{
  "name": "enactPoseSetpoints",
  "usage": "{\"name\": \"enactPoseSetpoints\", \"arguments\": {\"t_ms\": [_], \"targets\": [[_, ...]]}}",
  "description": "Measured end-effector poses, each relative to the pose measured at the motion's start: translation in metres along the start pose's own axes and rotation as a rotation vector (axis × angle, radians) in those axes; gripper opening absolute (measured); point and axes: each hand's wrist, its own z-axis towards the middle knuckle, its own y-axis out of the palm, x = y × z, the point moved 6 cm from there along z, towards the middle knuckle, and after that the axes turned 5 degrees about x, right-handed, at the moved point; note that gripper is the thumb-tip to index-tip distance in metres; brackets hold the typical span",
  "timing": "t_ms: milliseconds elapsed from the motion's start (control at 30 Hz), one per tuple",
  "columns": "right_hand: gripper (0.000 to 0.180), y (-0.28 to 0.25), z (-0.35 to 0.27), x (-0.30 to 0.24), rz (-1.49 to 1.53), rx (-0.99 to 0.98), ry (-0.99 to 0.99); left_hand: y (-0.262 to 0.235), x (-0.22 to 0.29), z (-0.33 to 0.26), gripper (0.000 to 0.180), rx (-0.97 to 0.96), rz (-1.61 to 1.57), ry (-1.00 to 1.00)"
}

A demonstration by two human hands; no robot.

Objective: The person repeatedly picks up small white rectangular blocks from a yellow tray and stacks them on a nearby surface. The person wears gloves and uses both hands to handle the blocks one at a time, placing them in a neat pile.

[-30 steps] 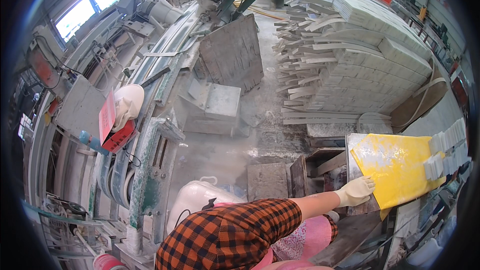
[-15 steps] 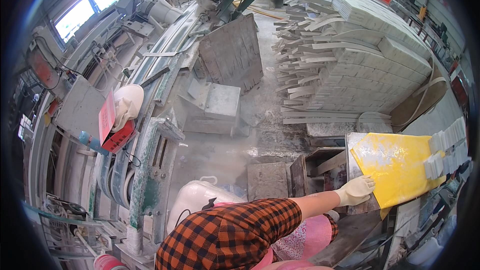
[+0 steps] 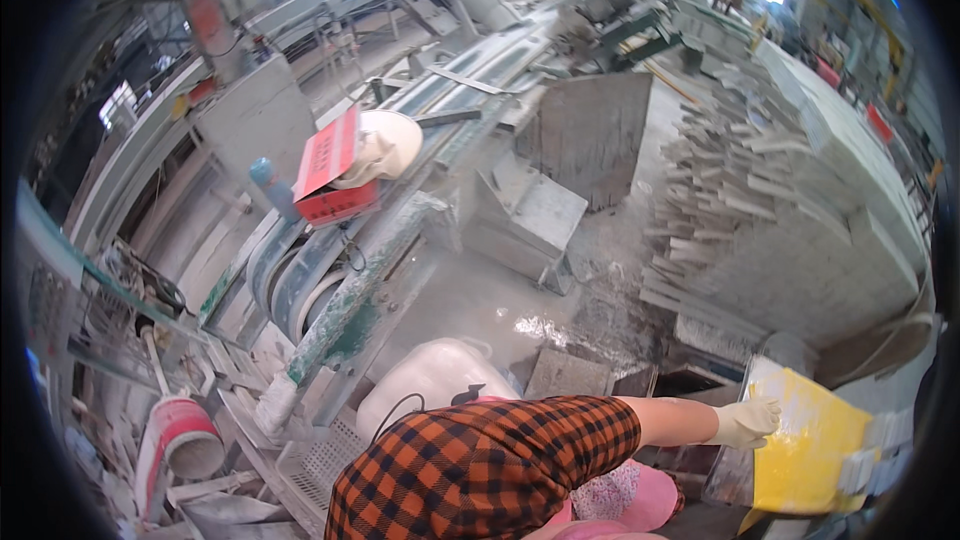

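Observation:
My left hand, in a pale cream glove, reaches across to the right from an orange-and-black checked sleeve. Its fingers look loosely bent and apart, with nothing seen in them. They are over the left edge of a wet yellow sheet; whether they touch it I cannot tell. The sheet lies on a metal-edged work surface. Along its right side sit small white stone blocks. My right hand is out of view.
Stacked pale stone slabs and thin strips rise at the right. A conveyor runs along the left, bearing a red box. A white rounded container stands near my left arm. A red-and-white bucket is at lower left.
The view has swung left, so the sheet and slabs sit farther right and lower. My left hand lay flatter on the sheet's edge before; its fingers are now more bent.

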Motion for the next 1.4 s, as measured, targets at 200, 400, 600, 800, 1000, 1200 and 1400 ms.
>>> {"name": "enactPoseSetpoints", "arguments": {"t_ms": [200,400,600,800,1000,1200,1400], "targets": [[0.016,-0.011,0.005,-0.001,-0.051,-0.006,-0.003,-0.095,-0.055,-0.023,0.025,-0.045,0.219,-0.140],[0.016,-0.002,0.003,-0.002,-0.077,-0.012,0.019,-0.117,-0.075,-0.065,0.023,-0.059,0.166,-0.236],[0.016,0.015,-0.011,0.003,-0.085,-0.035,0.032,-0.083,-0.061,-0.061,0.027,-0.043,0.034,-0.203],[0.016,0.032,-0.036,0.006,-0.035,-0.089,0.072,-0.025,-0.037,-0.044,0.027,0.010,-0.059,-0.090],[0.016,0.069,-0.076,0.016,0.008,-0.148,0.139,0.044,-0.001,-0.040,0.030,-0.077,-0.207,-0.055],[0.016,0.101,-0.207,-0.008,0.065,-0.310,0.300,0.035,0.039,-0.031,0.027,-0.139,-0.164,-0.108],[0.015,0.126,-0.438,-0.150,0.272,-0.559,0.628,0.055,0.022,-0.066,0.034,-0.752,0.074,0.303]]}}
